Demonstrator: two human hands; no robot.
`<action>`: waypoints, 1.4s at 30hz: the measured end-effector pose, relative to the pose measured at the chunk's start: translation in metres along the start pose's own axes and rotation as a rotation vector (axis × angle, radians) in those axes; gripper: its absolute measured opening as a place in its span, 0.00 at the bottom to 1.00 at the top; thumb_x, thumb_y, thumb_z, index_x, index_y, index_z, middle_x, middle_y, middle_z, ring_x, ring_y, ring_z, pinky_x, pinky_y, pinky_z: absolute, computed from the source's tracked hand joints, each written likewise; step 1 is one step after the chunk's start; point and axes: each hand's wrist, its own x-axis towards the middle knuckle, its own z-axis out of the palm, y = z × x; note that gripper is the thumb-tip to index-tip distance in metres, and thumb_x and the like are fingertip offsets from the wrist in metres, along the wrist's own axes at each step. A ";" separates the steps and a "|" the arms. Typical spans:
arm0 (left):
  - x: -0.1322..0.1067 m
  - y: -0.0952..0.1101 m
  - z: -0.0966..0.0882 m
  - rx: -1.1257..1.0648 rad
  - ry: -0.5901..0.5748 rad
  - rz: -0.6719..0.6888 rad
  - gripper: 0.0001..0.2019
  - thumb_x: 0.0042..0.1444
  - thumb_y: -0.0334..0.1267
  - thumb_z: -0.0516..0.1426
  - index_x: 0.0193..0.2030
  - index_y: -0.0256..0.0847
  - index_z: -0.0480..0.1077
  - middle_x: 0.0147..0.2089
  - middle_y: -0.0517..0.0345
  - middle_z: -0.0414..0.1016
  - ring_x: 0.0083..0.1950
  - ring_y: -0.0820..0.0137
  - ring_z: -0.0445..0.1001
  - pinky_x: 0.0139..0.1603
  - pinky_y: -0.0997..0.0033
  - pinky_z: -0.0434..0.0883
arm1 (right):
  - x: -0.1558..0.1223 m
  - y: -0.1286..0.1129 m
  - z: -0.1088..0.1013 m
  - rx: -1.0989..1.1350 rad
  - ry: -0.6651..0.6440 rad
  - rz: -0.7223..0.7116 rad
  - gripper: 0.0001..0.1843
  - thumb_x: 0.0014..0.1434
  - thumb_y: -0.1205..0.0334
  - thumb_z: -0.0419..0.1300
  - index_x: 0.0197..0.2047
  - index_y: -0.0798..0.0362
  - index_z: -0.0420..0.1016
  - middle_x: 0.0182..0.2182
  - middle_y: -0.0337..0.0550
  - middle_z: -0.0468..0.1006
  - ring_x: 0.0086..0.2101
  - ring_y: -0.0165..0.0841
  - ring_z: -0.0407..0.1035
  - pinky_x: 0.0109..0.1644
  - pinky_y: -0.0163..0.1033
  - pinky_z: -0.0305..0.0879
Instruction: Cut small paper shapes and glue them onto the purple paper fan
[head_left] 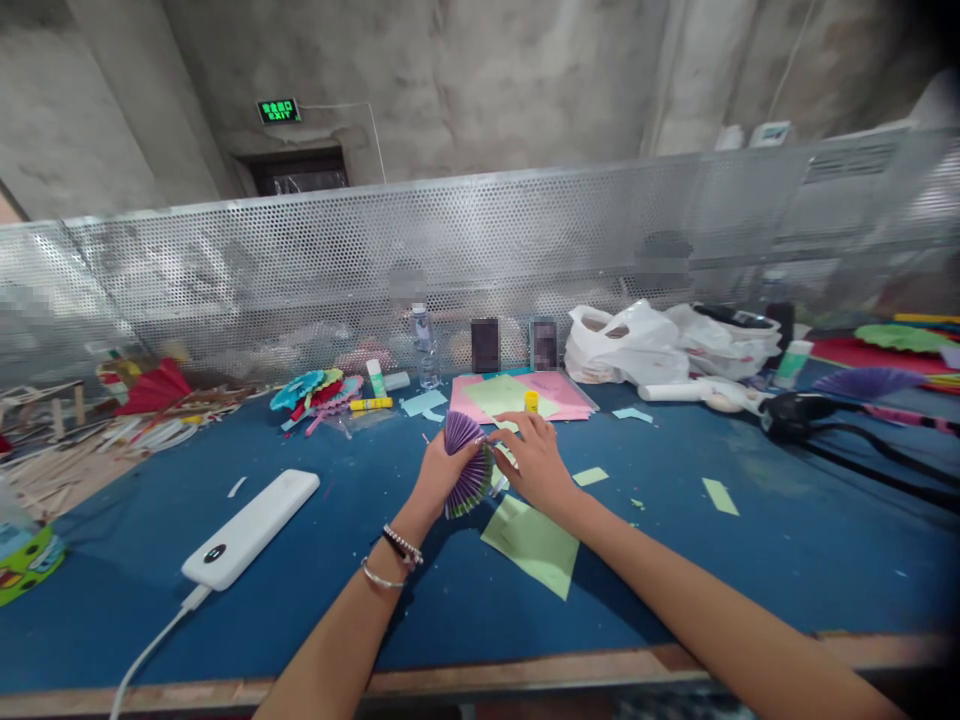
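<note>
A purple pleated paper fan (466,462) is held upright over the blue table between both hands. My left hand (435,478) grips its left side with fingers curled round the folds. My right hand (534,462) presses on the fan's right edge, fingers bent. A light green paper sheet (534,545) lies on the table just under my right wrist. Bracelets circle my left wrist.
A white power bank (251,527) with a cable lies at the left. Pink and green paper sheets (517,395), a yellow glue stick (531,401), finished coloured fans (315,392), a water bottle (424,345) and white plastic bags (637,342) stand along the perforated metal screen (480,250). Paper scraps dot the table.
</note>
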 end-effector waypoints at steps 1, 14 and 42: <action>0.000 0.000 0.000 0.010 -0.004 0.004 0.22 0.43 0.48 0.62 0.41 0.35 0.70 0.38 0.50 0.75 0.39 0.63 0.72 0.41 0.67 0.67 | 0.000 0.001 0.000 -0.006 -0.003 -0.010 0.08 0.58 0.63 0.52 0.41 0.50 0.69 0.48 0.46 0.66 0.48 0.41 0.56 0.47 0.47 0.53; 0.000 -0.001 0.000 0.044 -0.024 0.008 0.21 0.43 0.47 0.62 0.41 0.36 0.70 0.39 0.51 0.75 0.39 0.63 0.72 0.41 0.67 0.67 | 0.002 0.007 -0.002 -0.062 -0.035 -0.117 0.09 0.59 0.64 0.51 0.40 0.50 0.71 0.46 0.46 0.68 0.47 0.39 0.58 0.46 0.47 0.54; 0.003 -0.008 -0.002 -0.034 -0.012 -0.015 0.23 0.39 0.48 0.64 0.41 0.36 0.70 0.38 0.50 0.75 0.37 0.65 0.72 0.38 0.69 0.68 | 0.004 0.008 -0.007 -0.190 -0.065 -0.235 0.10 0.59 0.68 0.50 0.39 0.49 0.71 0.47 0.45 0.67 0.48 0.40 0.56 0.48 0.48 0.52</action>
